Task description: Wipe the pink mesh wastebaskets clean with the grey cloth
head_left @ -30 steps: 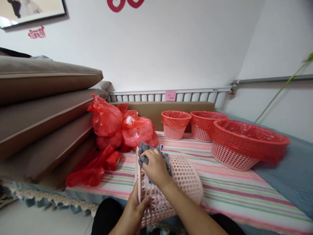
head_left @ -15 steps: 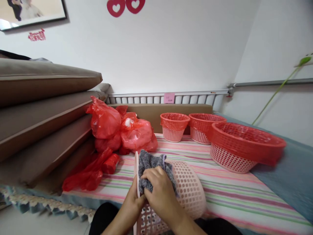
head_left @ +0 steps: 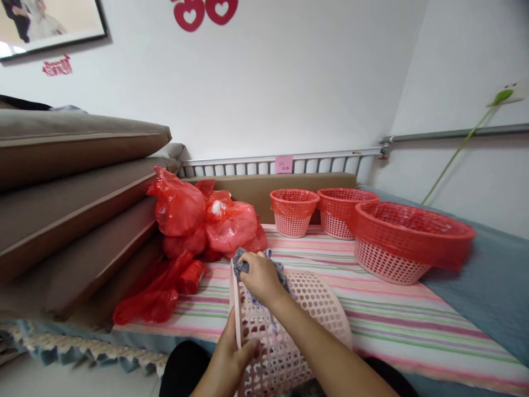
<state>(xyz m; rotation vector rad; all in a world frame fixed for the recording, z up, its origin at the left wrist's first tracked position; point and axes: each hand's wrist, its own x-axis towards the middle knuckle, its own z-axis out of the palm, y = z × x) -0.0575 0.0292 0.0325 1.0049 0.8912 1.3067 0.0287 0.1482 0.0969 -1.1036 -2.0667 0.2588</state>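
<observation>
A pale pink plastic basket [head_left: 320, 309] with a grid of holes lies on its side before me, its rim facing left. My left hand [head_left: 235, 353] grips the rim low down, the thumb over the outer wall and the fingers out of sight inside. Bunched under my right hand [head_left: 262, 278] is a grey fuzzy cloth [head_left: 241, 267] with a purplish edge. That hand is closed on the cloth and presses it against the upper part of the rim and side.
Three pink baskets lined with red bags [head_left: 292, 212] stand at the back and right on a striped sheet [head_left: 392, 325]. Filled red plastic bags [head_left: 231, 226] and a red bag roll [head_left: 191, 277] lie left, beside stacked brown cushions [head_left: 74, 182]. A radiator [head_left: 231, 167] runs along the wall.
My right hand has slid the cloth up and away along the rim, apart from my left hand. The left hand now sits lower on the rim, with more of the basket's side uncovered.
</observation>
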